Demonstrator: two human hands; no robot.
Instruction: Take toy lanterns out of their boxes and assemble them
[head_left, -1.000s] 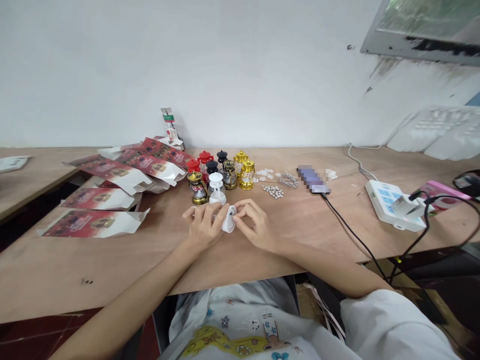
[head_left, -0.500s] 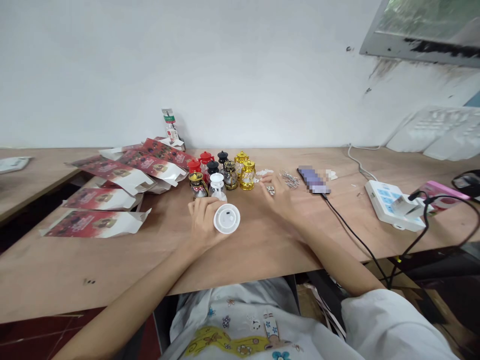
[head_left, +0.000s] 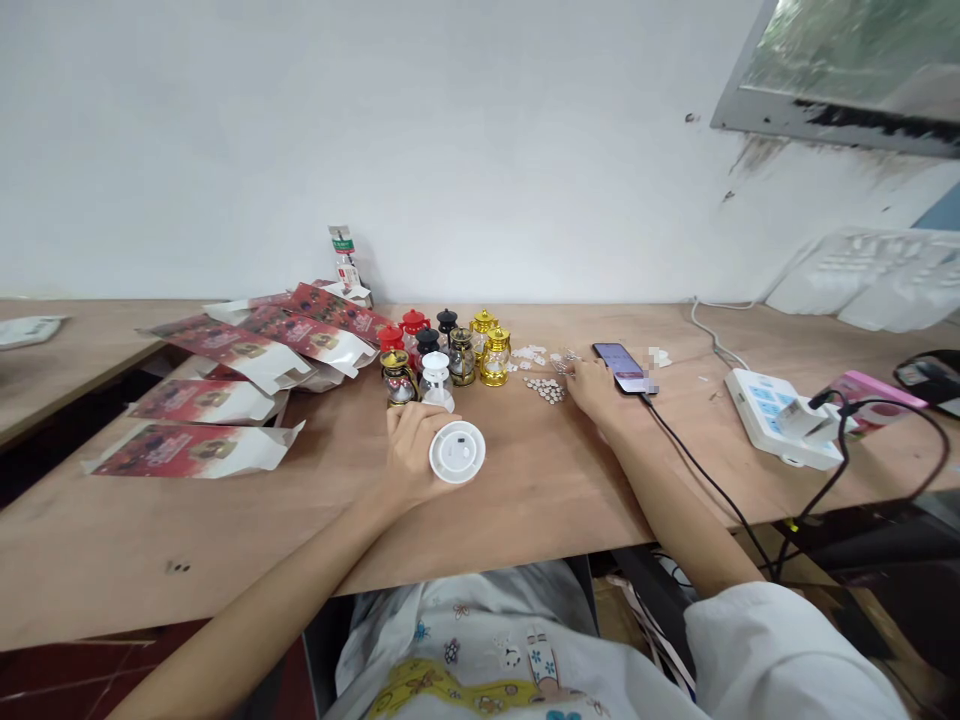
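My left hand [head_left: 411, 450] is wrapped round a white lantern base [head_left: 457, 452], tilted so its round underside faces me; a small dark slot shows in it. What lies beyond the base is hidden by my fingers. Just behind stands a white miniature lantern [head_left: 436, 378]. Over to the right, my right hand [head_left: 594, 388] has its fingers bent down together at a small heap of thin silver metal pieces [head_left: 562, 360]; whether a piece is between the fingertips is hidden. Small round silvery discs [head_left: 545, 390] lie left of that hand, with white scraps [head_left: 529, 355] behind them.
Gold [head_left: 495, 357], red [head_left: 390, 340], black [head_left: 427, 342] and bronze lanterns [head_left: 463, 355] stand grouped mid-table. Red printed boxes [head_left: 202, 400] are piled left. A phone [head_left: 622, 367] lies right of my right hand, its black cable running to a white power strip [head_left: 784, 415].
My right hand has moved right, from above the discs to the silver metal pieces, uncovering the discs. The lantern base in my left hand has come slightly nearer. The phone screen is brighter.
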